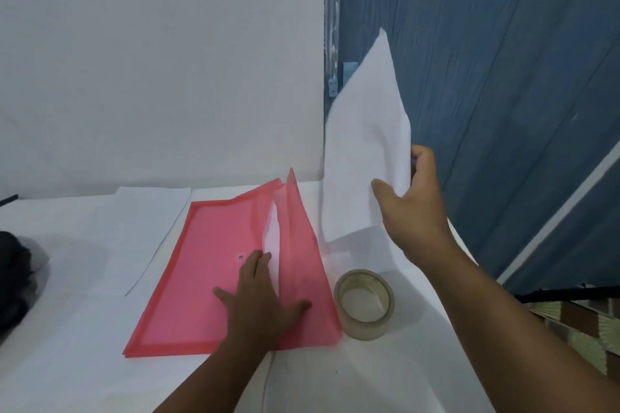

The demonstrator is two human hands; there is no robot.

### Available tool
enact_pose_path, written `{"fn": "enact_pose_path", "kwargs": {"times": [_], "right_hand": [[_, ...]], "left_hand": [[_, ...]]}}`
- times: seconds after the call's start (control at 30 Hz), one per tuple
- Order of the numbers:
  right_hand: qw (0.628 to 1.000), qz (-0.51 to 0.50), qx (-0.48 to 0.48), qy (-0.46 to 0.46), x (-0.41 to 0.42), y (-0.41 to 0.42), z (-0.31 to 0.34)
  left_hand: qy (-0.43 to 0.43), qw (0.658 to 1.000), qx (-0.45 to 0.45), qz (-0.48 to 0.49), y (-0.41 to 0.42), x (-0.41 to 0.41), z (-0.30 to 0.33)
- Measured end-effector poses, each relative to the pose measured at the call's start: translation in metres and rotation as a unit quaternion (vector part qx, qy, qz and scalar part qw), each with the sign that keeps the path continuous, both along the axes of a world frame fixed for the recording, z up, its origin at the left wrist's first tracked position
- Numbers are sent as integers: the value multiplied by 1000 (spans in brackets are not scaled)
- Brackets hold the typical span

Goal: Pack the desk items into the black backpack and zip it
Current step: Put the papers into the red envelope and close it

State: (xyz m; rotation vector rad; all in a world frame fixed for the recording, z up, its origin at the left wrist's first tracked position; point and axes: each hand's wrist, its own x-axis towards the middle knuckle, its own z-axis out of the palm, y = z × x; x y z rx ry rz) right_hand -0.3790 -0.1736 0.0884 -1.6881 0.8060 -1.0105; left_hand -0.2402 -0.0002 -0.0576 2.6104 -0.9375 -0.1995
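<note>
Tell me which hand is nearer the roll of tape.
Left. The left hand presses flat on the pink folder just beside the tape roll; the right hand holds white paper raised above it.

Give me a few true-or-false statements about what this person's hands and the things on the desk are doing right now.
1. The right hand holds a white sheet of paper up off the desk. True.
2. The left hand lifts the pink plastic folder into the air. False: it presses flat on the folder, which lies on the desk with its flap open.
3. The roll of clear tape sits on top of the folder. False: it stands on the desk beside the folder's right edge.
4. More white paper lies on the desk left of the folder. True.
</note>
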Motion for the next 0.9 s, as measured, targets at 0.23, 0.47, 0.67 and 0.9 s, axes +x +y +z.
{"fn": "enact_pose_path", "kwargs": {"times": [0.23, 0.47, 0.67, 0.9], "right_hand": [[992, -25, 109, -60, 44, 73, -39], [973, -64, 223, 20, 55, 102, -107], [988, -98, 76, 95, 51, 120, -118], [982, -108, 149, 34, 55, 134, -114]], "left_hand": [[71, 996, -47, 12, 12, 17, -4], [128, 986, -104, -27, 33, 29, -8], [161, 969, -184, -24, 52, 46, 13], [134, 975, -127, -124, 58, 53, 14]]}}
